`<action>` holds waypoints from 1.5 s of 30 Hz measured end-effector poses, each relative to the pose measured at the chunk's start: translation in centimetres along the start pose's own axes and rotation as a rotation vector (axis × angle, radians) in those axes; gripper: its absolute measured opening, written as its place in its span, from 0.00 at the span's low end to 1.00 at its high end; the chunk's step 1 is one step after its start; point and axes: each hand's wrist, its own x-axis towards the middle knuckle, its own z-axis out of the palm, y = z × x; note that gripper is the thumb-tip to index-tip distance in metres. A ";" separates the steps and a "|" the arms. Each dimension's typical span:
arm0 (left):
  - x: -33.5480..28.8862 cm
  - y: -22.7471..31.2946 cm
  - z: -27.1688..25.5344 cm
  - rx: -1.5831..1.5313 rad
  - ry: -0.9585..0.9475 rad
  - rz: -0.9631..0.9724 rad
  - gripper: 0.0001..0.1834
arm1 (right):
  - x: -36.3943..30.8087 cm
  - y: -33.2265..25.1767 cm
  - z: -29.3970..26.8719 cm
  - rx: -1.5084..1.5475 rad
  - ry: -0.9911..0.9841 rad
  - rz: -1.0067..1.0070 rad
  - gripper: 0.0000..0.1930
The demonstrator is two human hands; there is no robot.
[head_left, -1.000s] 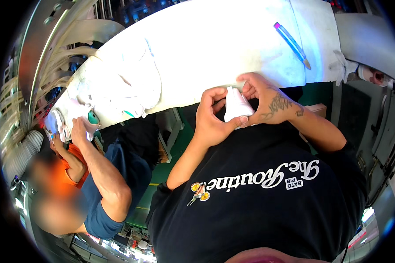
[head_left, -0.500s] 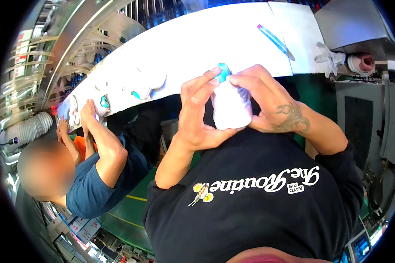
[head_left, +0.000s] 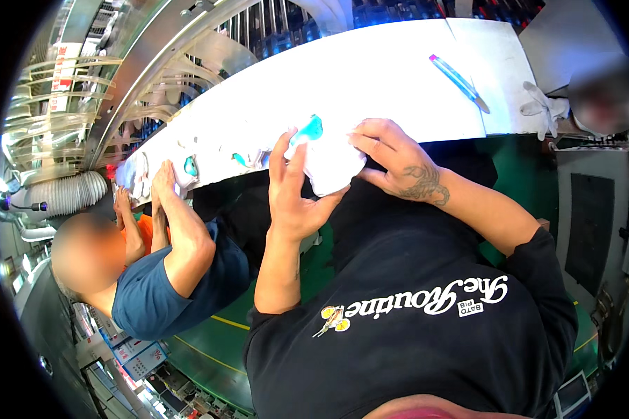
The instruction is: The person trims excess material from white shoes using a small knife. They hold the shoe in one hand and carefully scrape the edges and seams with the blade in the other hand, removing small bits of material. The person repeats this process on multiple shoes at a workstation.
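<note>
Both hands, left (head_left: 295,194) and right (head_left: 397,162), grasp one white folded cloth item with a teal patch (head_left: 326,159) at the near edge of the bright white tabletop (head_left: 370,77); fingers hide its lower half. One blue pen (head_left: 459,82) lies well apart; overexposure blurs the co-worker's pieces.

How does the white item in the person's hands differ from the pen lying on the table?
The white item is soft, crumpled fabric with a teal patch; the pen is a thin, stiff blue stick with a pink tip. The item is held at the table's near edge between the left hand and right hand; the pen lies untouched, farther back and to the right. Both are over the white table.
</note>
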 end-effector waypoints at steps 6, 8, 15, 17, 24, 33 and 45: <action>2.1 2.7 -0.8 0.417 -0.094 -0.008 0.48 | 1.6 0.5 0.2 0.020 -0.015 -0.081 0.19; 2.4 2.4 -1.1 0.414 -0.108 -0.018 0.47 | 2.0 0.9 0.1 0.012 -0.047 -0.117 0.17; 2.3 1.2 -1.3 0.368 -0.093 0.047 0.45 | 1.1 1.2 0.7 0.041 -0.018 -0.022 0.18; 2.3 1.0 -1.1 0.396 -0.068 0.072 0.46 | 1.3 -0.8 0.6 -0.007 0.058 -0.050 0.23; 2.4 2.6 -0.5 0.413 -0.100 -0.011 0.58 | -0.6 -2.9 1.8 -0.131 0.157 -0.080 0.24; 3.7 2.5 0.3 0.376 -0.227 0.155 0.56 | 0.0 -1.6 -0.5 0.124 -0.043 -0.014 0.13; 2.8 0.7 -1.2 0.353 -0.185 0.129 0.43 | -1.9 1.7 2.3 -0.071 0.171 0.040 0.25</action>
